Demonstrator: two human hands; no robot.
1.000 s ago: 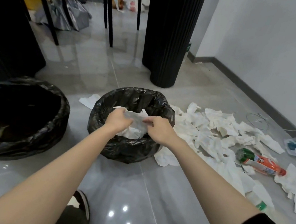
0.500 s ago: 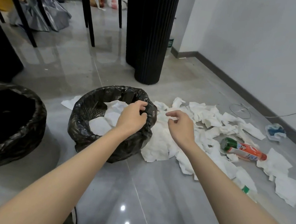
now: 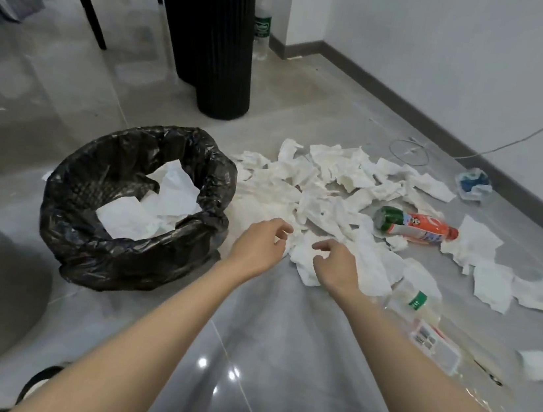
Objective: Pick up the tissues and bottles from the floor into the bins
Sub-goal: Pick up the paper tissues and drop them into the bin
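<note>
Both hands, left hand (image 3: 260,242) and right hand (image 3: 336,266), hover loosely curled and empty over crumpled white tissues (image 3: 317,191), poised to gather them for the black-bagged bin (image 3: 86,236).

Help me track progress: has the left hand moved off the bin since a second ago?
Yes: the left hand moved rightward, off the bin, toward the tissue pile.

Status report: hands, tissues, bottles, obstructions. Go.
Left hand and right hand empty, loosely curled, at near edge of tissue pile. Some tissues in bin; most on floor. Orange bottle and clear bottle lying among them. Path unobstructed.
</note>
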